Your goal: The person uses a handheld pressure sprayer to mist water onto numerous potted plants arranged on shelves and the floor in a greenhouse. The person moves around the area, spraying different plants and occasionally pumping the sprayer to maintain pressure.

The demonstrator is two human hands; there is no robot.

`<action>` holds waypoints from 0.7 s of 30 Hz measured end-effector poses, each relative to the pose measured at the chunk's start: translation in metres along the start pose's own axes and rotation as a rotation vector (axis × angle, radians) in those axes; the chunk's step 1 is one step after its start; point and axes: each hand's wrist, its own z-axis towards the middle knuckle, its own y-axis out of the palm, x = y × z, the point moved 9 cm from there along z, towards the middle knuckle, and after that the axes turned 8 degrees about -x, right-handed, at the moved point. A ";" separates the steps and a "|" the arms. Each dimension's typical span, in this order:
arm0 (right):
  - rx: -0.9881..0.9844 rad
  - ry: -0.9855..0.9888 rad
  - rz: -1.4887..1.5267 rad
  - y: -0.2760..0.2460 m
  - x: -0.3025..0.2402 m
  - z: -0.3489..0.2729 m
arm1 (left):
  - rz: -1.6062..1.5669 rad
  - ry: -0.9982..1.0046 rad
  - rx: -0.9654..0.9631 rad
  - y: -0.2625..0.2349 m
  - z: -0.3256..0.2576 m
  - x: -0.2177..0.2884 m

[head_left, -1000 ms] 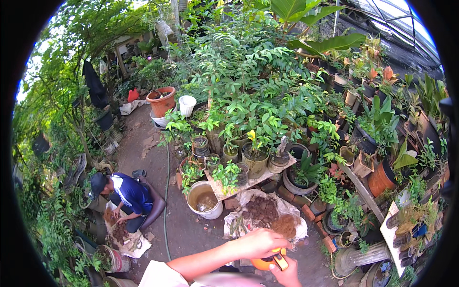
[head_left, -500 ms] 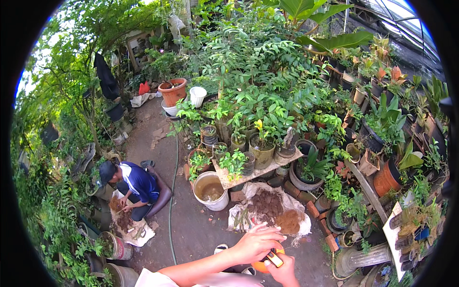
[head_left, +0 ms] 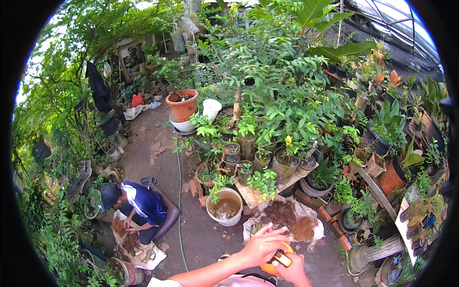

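Near the lower edge my right hand [head_left: 295,270] is wrapped round a rounded orange-yellow object with black and pale parts [head_left: 282,259], whose exact kind I cannot make out. Just above and left of it is my left hand [head_left: 263,248], its fingers stretched out and somewhat apart over the object's top. Whether those fingers touch it is unclear. Beyond both hands, a pale sack [head_left: 317,230] lies on the ground, bearing dark soil [head_left: 281,214] and a heap of brown fibrous material [head_left: 304,228].
To the left, another person [head_left: 143,210] in a blue top sits low by a second pale sack [head_left: 152,256] with soil. A white bucket [head_left: 224,221] stands ahead, near a green hose [head_left: 180,210]. Potted plants crowd a board [head_left: 251,195]; bricks [head_left: 337,228] and a column [head_left: 375,253] lie right.
The view has shifted, so the surroundings sit further right and lower. Both hands remain together at the orange-yellow object, the right one still gripping it.
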 end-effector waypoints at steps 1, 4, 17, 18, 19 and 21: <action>-0.020 -0.033 -0.076 0.012 -0.008 0.009 | 0.037 -0.063 -0.076 0.000 -0.012 -0.016; -0.011 0.032 -0.023 0.047 -0.013 0.021 | 0.097 0.000 -0.158 -0.042 -0.028 -0.024; 0.174 0.051 0.178 0.101 -0.030 0.054 | 0.005 0.166 -0.166 -0.099 -0.019 -0.052; 0.205 0.010 0.167 0.098 -0.032 0.052 | 0.024 0.089 -0.263 -0.086 -0.022 -0.064; 0.230 -0.033 0.160 0.095 -0.033 0.053 | 0.022 0.069 -0.313 -0.079 -0.024 -0.069; 0.229 0.007 0.296 0.093 -0.027 0.051 | 0.076 0.059 -0.338 -0.077 -0.026 -0.073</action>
